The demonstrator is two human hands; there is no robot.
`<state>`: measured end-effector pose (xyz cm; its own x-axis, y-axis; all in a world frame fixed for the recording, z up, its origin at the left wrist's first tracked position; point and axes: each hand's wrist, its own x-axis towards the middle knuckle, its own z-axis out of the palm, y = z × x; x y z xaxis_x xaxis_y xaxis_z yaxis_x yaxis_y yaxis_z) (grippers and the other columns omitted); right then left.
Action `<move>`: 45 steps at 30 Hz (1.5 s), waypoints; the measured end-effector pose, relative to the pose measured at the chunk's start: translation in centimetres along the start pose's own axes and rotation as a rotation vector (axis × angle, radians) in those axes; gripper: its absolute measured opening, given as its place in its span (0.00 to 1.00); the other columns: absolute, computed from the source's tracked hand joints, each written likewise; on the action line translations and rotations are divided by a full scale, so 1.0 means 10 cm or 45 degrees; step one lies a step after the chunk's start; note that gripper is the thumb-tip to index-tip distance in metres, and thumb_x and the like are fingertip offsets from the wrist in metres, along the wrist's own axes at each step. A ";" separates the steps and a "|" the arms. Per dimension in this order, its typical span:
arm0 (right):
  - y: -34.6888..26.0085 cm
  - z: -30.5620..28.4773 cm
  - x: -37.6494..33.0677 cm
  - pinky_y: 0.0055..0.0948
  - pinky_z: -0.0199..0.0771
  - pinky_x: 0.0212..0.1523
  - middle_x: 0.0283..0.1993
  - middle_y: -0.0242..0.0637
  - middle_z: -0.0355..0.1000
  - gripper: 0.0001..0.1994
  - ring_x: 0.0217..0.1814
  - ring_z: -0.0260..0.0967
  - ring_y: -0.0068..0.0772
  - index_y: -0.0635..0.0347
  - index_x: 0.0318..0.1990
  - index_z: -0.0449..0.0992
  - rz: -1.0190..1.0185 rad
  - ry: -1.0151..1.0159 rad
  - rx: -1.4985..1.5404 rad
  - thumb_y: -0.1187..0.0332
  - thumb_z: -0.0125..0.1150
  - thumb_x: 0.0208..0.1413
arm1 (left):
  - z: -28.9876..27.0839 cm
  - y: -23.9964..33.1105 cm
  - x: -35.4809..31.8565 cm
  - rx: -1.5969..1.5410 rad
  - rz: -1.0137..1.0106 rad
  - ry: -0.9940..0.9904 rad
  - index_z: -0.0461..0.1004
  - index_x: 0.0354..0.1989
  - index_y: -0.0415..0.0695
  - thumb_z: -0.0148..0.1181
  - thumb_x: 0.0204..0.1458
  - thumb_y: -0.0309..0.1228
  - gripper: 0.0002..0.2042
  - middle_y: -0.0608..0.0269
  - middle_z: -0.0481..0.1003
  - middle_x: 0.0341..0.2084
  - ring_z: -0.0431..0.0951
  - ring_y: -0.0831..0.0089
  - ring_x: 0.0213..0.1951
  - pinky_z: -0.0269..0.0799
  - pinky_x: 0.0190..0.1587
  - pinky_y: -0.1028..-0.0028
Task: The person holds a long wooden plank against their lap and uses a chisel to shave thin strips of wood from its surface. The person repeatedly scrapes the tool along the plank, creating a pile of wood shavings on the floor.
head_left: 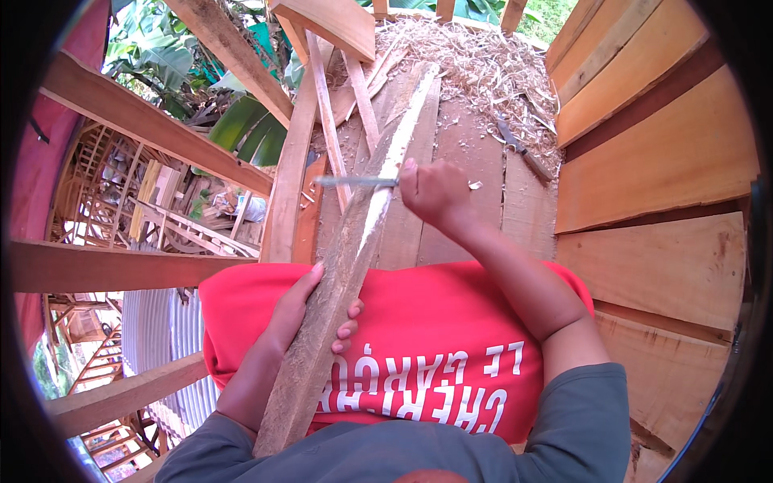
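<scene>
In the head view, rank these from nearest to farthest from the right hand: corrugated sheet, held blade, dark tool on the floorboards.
1. Held blade: in the right hand, across the timber.
2. Dark tool: on the floorboards to the right.
3. Corrugated sheet: far left, beyond the rails.

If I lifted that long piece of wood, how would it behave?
The long piece of wood is probably stiff, being thick and running straight beyond the left hand. Its length may make it awkward to balance from one end. Its flat sides suggest it wouldn't roll easily.
</scene>
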<state>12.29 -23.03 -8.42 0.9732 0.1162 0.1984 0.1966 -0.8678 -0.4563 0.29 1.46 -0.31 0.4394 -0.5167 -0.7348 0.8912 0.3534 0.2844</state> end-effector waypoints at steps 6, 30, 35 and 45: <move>-0.04 0.02 -0.06 0.53 0.77 0.32 0.20 0.54 0.73 0.26 0.24 0.75 0.57 0.64 0.18 0.78 -0.020 -0.049 -0.015 0.59 0.40 0.62 | -0.01 -0.02 -0.04 -0.017 -0.036 -0.009 0.63 0.57 0.44 0.39 0.66 0.54 0.26 0.56 0.69 0.31 0.69 0.68 0.24 0.66 0.21 0.71; 0.59 0.23 0.24 0.51 0.76 0.30 0.15 0.52 0.70 0.28 0.20 0.73 0.56 0.61 0.15 0.76 0.183 0.327 -0.110 0.58 0.39 0.62 | 0.02 -0.07 0.01 0.031 -0.067 -0.033 0.62 0.59 0.44 0.33 0.67 0.53 0.26 0.54 0.70 0.31 0.70 0.66 0.26 0.69 0.24 0.69; 0.67 0.21 0.28 0.52 0.77 0.33 0.20 0.56 0.73 0.27 0.24 0.75 0.60 0.65 0.20 0.79 0.252 0.256 -0.038 0.58 0.40 0.62 | 0.00 -0.08 -0.03 -0.027 -0.104 -0.077 0.62 0.59 0.45 0.33 0.67 0.54 0.26 0.54 0.70 0.31 0.71 0.65 0.26 0.69 0.24 0.68; 0.87 0.23 0.32 0.54 0.76 0.41 0.23 0.59 0.73 0.27 0.28 0.75 0.65 0.68 0.22 0.79 0.365 0.310 0.136 0.58 0.40 0.61 | 0.03 -0.13 -0.03 0.033 -0.120 -0.160 0.60 0.62 0.48 0.32 0.67 0.55 0.27 0.54 0.69 0.31 0.71 0.64 0.26 0.70 0.24 0.67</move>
<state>17.42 -29.15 -13.74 0.9363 -0.2527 0.2440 -0.0551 -0.7916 -0.6085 -0.97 0.92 -0.33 0.3628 -0.6406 -0.6768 0.9311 0.2794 0.2347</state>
